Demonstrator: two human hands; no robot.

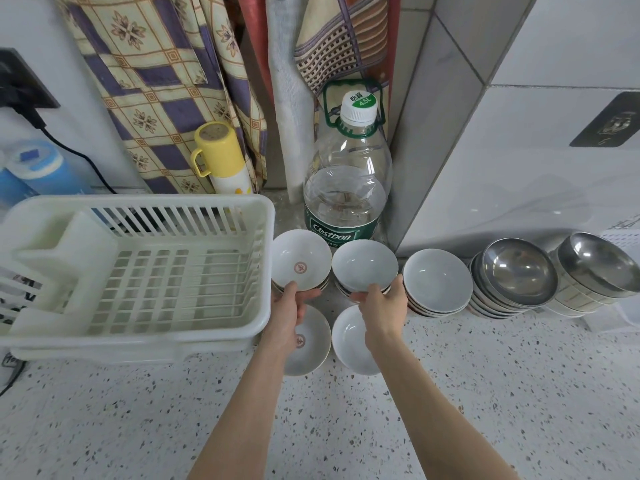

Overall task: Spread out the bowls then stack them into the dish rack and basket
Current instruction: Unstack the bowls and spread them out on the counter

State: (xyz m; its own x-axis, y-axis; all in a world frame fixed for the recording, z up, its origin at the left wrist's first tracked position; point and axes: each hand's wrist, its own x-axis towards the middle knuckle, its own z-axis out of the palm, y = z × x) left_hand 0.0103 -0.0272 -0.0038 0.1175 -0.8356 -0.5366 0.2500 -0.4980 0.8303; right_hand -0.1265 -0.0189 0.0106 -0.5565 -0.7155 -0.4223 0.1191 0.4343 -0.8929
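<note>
Between the two grips, two short stacks of white bowls stand on the table. The left stack's top bowl (300, 259) is pinched at its near rim by the left hand (289, 306); the right one (364, 266) likewise by the right hand (381, 306). Glazed ceramic is judged stiff, slick and breakable, best held at the rim. Under the wrists lie two single bowls (311, 344); left of the grips stands the rack (138, 268).

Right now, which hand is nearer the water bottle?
Right. The right hand grips the bowl stack directly in front of the water bottle; the left hand holds the stack nearer the dish rack.
</note>
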